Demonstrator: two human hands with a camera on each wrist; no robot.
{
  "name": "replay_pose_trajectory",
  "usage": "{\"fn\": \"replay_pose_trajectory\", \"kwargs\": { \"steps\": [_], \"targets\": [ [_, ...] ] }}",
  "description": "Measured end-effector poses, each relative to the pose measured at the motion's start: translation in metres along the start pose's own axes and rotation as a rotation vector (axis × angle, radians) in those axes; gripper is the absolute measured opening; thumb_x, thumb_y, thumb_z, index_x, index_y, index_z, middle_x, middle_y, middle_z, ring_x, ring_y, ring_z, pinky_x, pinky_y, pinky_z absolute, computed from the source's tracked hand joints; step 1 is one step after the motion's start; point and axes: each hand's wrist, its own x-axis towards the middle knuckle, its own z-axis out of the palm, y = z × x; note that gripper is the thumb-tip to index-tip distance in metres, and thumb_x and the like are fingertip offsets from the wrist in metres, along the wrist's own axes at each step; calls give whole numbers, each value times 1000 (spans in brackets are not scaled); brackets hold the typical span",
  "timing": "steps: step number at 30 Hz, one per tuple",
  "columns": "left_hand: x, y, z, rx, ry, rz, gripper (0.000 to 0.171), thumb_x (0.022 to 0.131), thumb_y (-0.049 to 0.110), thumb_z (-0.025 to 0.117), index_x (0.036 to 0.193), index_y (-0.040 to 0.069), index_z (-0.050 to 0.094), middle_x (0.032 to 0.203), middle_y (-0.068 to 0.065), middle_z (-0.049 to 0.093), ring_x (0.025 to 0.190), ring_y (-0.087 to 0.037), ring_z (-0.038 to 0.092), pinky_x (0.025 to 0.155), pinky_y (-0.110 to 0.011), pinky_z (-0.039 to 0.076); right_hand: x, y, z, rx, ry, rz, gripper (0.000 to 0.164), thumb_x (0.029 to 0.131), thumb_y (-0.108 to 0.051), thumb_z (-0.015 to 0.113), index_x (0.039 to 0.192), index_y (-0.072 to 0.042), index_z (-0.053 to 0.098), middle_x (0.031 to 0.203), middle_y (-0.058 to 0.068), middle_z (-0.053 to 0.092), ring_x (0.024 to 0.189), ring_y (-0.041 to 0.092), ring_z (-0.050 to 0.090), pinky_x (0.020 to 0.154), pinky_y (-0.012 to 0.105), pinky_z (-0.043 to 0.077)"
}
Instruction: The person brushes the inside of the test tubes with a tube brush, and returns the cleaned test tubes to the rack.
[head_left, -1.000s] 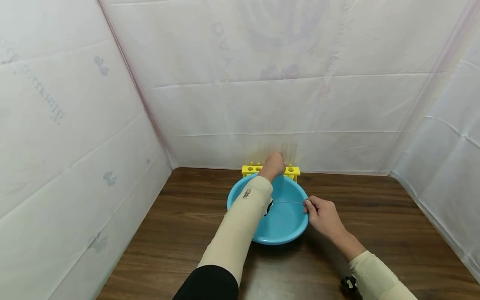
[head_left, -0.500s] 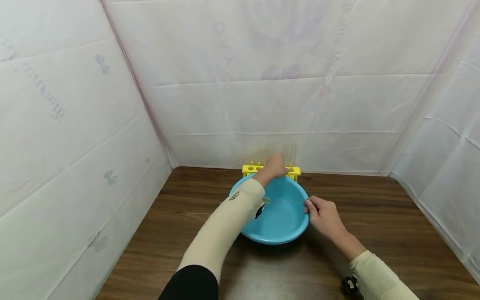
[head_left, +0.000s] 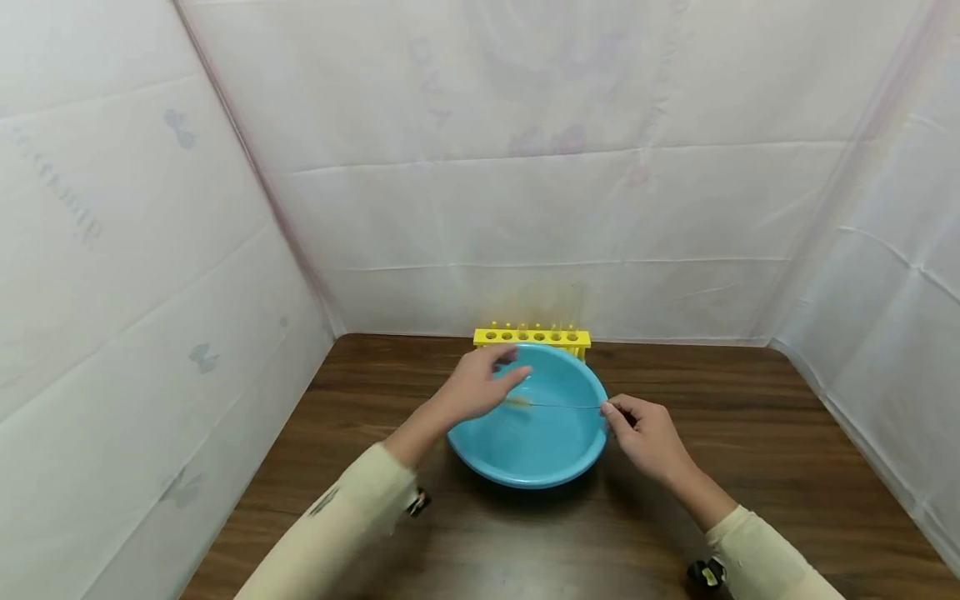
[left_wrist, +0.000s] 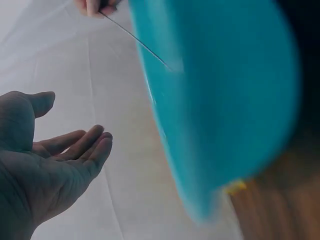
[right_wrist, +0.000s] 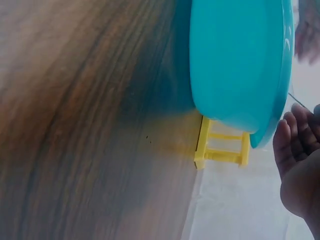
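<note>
nearest: soft cream sleeves [head_left: 341, 518] w/ small black devices [head_left: 705, 573] at the wrists, over a smooth, dark-grained wood table [head_left: 525, 542]. right hand [head_left: 651, 437] pinches the thin wire end of a brush [head_left: 558, 406], its fuzzy yellowish tip over the round, glossy blue basin [head_left: 543, 458]; can't tell if tip touches it. left hand [head_left: 472, 386] is free, thumb spread & fingers loosely bent, over the basin's left side, holding nothing. behind, basin hides the lower front of a yellow holed rack [head_left: 532, 337]; clear tubes there too faint to count. beyond: creased whitish sheet [head_left: 525, 208]. l. wrist view adds the left palm; r. wrist view, the rack's open side frame w/ crossbars.
</note>
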Motion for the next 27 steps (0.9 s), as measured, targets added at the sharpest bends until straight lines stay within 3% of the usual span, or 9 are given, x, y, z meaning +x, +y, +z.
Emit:
{"fn": "replay_pose_trajectory", "kwargs": {
  "steps": [5, 10, 17, 23, 27],
  "targets": [
    [-58, -41, -20, 21, 152, -34, 54, 107, 38, 66, 151, 7, 59, 145, -14, 69, 137, -34, 65, 109, -54, 56, -7, -8, -3, -53, -20, -76, 20, 108, -16, 64, 93, -13, 77, 66, -7, 52, 59, 3, 46, 53, 24, 42],
    [-90, -67, -31, 30, 246, -99, 48, 107, 37, 67, 146, 10, 63, 139, -11, 71, 134, -32, 66, 103, -54, 59, -13, -11, -6, -149, -78, -146, 16, 104, -11, 69, 90, -17, 76, 64, -13, 46, 56, -1, 42, 52, 22, 40],
    [-104, -74, -35, 11, 272, -101, 44, 107, 36, 67, 145, 12, 64, 136, -8, 73, 133, -29, 66, 104, -53, 57, -15, -14, -6, -311, -121, -162, 11, 101, -11, 71, 93, -17, 76, 62, -15, 45, 54, -3, 40, 52, 20, 39],
    [-105, -71, -31, 0, 290, -103, 42, 107, 32, 68, 143, 12, 65, 136, -10, 73, 132, -30, 67, 103, -54, 58, -17, -6, -9, -324, 28, -303, 29, 96, -2, 74, 77, -22, 66, 62, -17, 42, 54, -7, 34, 50, 18, 35],
    [-103, -70, -21, -7, 294, -106, 43, 107, 32, 68, 144, 11, 64, 138, -11, 71, 132, -30, 67, 104, -56, 58, -18, 4, -16, -262, 108, -335, 26, 95, 4, 74, 81, -18, 72, 61, -17, 44, 54, -9, 33, 49, 18, 35]
  ]
}}
